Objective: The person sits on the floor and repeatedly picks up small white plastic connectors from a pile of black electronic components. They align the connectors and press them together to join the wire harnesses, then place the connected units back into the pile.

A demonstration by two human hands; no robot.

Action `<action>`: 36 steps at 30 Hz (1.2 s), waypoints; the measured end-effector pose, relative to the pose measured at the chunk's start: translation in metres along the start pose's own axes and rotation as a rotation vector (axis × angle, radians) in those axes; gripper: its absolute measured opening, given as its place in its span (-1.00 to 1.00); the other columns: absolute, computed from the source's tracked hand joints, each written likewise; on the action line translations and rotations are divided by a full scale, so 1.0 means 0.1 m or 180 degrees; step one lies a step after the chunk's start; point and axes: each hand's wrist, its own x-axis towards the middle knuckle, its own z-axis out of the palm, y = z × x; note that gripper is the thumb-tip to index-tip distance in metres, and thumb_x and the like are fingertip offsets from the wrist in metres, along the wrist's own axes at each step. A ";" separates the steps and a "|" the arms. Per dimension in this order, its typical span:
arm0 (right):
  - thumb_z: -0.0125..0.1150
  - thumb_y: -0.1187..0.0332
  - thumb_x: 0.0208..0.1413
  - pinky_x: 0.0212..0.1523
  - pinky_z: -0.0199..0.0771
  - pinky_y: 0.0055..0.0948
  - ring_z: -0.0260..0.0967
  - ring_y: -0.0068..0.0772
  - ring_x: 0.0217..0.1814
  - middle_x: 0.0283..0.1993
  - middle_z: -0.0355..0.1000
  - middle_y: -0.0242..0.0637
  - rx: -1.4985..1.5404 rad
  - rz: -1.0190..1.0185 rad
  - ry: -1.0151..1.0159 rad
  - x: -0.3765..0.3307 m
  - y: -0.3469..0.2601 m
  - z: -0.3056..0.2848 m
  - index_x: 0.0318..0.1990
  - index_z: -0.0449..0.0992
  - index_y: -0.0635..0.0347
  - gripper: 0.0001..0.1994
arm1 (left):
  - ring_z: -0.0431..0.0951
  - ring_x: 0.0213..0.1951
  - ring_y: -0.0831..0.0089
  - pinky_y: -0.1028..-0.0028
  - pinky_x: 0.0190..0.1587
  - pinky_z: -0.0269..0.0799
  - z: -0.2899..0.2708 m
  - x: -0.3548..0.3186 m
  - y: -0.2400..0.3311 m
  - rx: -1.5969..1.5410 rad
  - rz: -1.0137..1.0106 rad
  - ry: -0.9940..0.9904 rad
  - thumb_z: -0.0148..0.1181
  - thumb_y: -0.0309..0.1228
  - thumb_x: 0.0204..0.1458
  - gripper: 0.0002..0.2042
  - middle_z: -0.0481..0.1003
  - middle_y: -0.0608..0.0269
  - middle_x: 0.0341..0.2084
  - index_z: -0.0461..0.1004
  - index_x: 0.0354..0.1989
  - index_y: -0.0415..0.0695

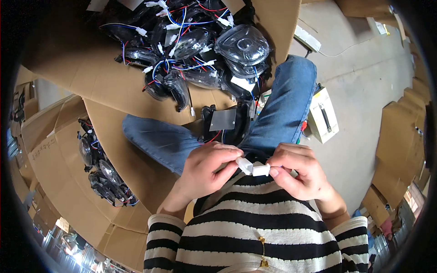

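Note:
In front of my striped top, my left hand (209,167) pinches a white plastic wire connector (244,165) between thumb and fingers. My right hand (300,172) pinches a second white connector (261,170), its thumb at the outer end. The two connectors meet or nearly meet at an angle; whether they are joined I cannot tell. Between my legs sits a black lamp housing (243,123) with a grey metal plate (223,120) on it and a red wire (214,137) running toward my hands.
A large cardboard box (114,86) ahead holds many black lamps with clear lenses (242,44) and loose wires. Another box (54,150) at the left holds more lamps (109,173). Right of my knee stand a white-and-yellow case (324,116) and a white power strip (307,39).

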 end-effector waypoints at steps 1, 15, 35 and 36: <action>0.09 0.55 -0.16 -0.59 0.21 -0.39 0.24 -0.25 -0.59 -0.59 0.28 -0.25 -0.0082 -0.0017 -0.0020 0.01 0.00 0.01 -0.48 0.38 0.29 -0.96 | 0.50 -0.46 0.31 0.47 -0.42 0.41 0.02 0.00 0.02 0.0061 0.0003 -0.0020 0.20 -0.63 -0.28 -0.78 0.48 0.17 -0.45 0.40 -0.38 -0.21; 0.08 0.52 -0.19 -0.57 0.26 -0.33 0.28 -0.22 -0.58 -0.62 0.29 -0.22 -0.1134 0.0518 -0.0195 -0.16 -0.09 0.01 -0.54 0.37 0.27 -0.97 | 0.49 -0.47 0.30 0.46 -0.46 0.40 0.06 -0.13 0.04 0.0578 0.0170 -0.0364 0.20 -0.62 -0.28 -0.78 0.46 0.17 -0.45 0.36 -0.39 -0.24; 0.14 0.43 -0.24 -0.30 0.38 -0.33 0.33 -0.12 -0.22 -0.17 0.30 -0.11 -0.0520 -0.0781 -0.0642 -0.16 0.34 0.12 -0.35 0.40 0.18 -0.80 | 0.48 -0.24 0.33 0.31 -0.13 0.28 0.25 0.17 0.29 -0.0394 0.0679 -0.0357 0.26 -0.57 -0.35 -0.73 0.51 0.22 -0.38 0.40 -0.39 -0.14; 0.14 0.39 -0.24 -0.33 0.39 -0.33 0.33 -0.12 -0.24 -0.24 0.33 -0.15 -0.0738 -0.0646 -0.0872 -0.21 0.31 0.17 -0.30 0.39 0.18 -0.75 | 0.47 -0.24 0.33 0.31 -0.13 0.27 0.27 0.18 0.30 -0.0503 0.0707 -0.0363 0.27 -0.56 -0.35 -0.72 0.50 0.22 -0.36 0.40 -0.38 -0.14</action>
